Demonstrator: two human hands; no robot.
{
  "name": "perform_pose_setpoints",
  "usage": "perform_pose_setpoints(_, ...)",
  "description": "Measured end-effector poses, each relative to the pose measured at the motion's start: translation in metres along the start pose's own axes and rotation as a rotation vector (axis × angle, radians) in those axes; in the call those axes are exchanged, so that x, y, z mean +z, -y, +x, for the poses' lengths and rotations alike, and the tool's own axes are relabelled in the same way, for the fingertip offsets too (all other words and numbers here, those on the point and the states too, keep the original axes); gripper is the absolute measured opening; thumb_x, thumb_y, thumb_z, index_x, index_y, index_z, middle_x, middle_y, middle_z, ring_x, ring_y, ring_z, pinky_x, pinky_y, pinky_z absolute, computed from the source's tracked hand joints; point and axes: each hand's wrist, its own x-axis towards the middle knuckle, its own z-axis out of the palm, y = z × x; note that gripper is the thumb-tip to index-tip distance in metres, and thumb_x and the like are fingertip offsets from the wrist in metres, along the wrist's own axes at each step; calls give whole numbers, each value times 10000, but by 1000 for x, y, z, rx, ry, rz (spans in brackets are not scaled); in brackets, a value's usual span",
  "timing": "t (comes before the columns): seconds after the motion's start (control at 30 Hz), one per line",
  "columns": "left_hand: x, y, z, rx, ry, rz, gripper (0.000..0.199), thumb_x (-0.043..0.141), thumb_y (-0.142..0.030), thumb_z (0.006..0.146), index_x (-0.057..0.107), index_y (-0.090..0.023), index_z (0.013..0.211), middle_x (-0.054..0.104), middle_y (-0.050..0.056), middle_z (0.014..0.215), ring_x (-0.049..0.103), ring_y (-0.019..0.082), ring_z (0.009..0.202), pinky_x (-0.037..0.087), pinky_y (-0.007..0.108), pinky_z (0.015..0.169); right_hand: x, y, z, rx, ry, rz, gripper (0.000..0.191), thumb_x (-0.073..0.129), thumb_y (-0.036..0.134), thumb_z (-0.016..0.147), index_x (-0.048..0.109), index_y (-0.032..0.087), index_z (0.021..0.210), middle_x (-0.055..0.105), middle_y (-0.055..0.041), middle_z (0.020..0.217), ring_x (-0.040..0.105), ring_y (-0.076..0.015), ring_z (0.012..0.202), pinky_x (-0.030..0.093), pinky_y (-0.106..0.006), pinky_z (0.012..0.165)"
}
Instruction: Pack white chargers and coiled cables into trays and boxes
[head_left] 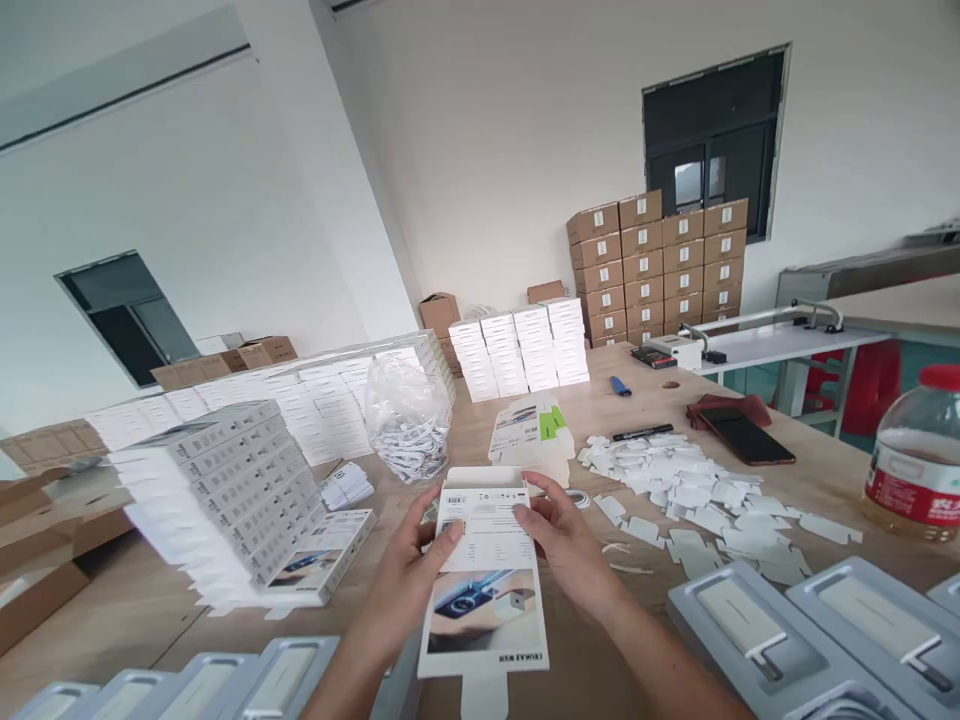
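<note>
Two grey moulded trays [825, 630] lie nearest, at right, each seating a white slab. Left hand [405, 590] and right hand [570, 550] both pinch one flat printed cardboard box [484, 590] over the wooden table [825, 480], end flap open. Beyond: a heap of white paper tabs [690, 490], one clear bag of cables [407, 420], four stacks of white boxes [521, 345].

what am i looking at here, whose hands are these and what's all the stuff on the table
This is one picture from a camera worn on a person's head, looking forward and down at their own bare hands. The left hand and right hand together hold a flat white product box, its end flaps open. The wooden table carries a stack of finished boxes on the left, a clear bag of white cables, a scatter of white card pieces, a dark phone, a drink bottle and grey trays nearby.
</note>
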Motion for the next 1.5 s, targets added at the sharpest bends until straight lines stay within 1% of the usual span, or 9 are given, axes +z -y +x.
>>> perform_pose_setpoints(0.17,9,1,6,53,64,-91,690,740,-499,759,497,-225,1344,757,43,930,711,246,834,556,321,734,-3,5,2,-13,39,-19,475,787,518,712,684,220,1068,733,-38,921,660,-216,855,508,-327,735)
perform_pose_setpoints(0.4,-17,24,-5,23,79,-167,548,707,-488,802,546,-272,1280,691,-6,841,657,205,737,493,270,630,0,-14,-3,15,88,-220,441,645,620,805,713,186,754,678,-30,677,591,-169,610,439,-283,546)
perform_pose_setpoints(0.6,-32,21,-12,-19,207,-179,521,720,-477,790,613,-273,1258,678,-3,805,622,201,729,457,263,643,1,-6,-5,20,-2,-303,566,814,528,670,683,270,1157,638,27,685,561,-157,619,458,-289,593)
perform_pose_setpoints(0.73,-31,17,-13,-28,292,-227,449,698,-452,820,630,-283,1230,679,-7,811,626,198,751,446,260,664,1,-3,-6,-32,20,-428,340,828,473,664,770,233,898,702,-33,823,604,-196,767,473,-326,721)
perform_pose_setpoints(0.9,-31,17,-13,-8,302,-293,325,707,-400,810,678,-254,1098,653,-18,767,586,172,700,410,242,640,0,-5,-8,-181,25,-510,212,828,433,669,771,236,722,637,-28,840,578,-184,788,445,-296,690)
perform_pose_setpoints(0.97,-32,17,-13,-20,310,-279,303,715,-397,798,689,-243,1058,643,-15,759,578,176,698,403,244,640,-1,-4,-8,-126,55,-460,242,827,449,667,752,219,677,646,-29,857,573,-177,785,436,-285,686)
perform_pose_setpoints(1.13,-30,22,-12,12,410,-167,354,693,-386,822,672,-276,1158,679,14,930,603,212,838,434,264,718,2,-1,-8,199,-5,-152,403,864,496,594,618,180,549,543,36,533,430,-102,510,323,-252,537)
perform_pose_setpoints(1.3,-29,27,-10,45,404,-83,385,669,-406,842,647,-285,1207,680,31,1009,595,225,899,440,279,754,5,-6,-8,332,34,-103,425,909,480,513,667,168,670,606,29,581,470,-99,523,328,-241,536)
perform_pose_setpoints(1.5,-30,27,-10,-12,408,-132,495,661,-416,849,535,-312,1317,677,21,984,601,212,846,435,284,735,4,-6,-9,70,131,-399,346,853,481,618,705,169,633,611,24,587,475,-100,555,345,-251,562)
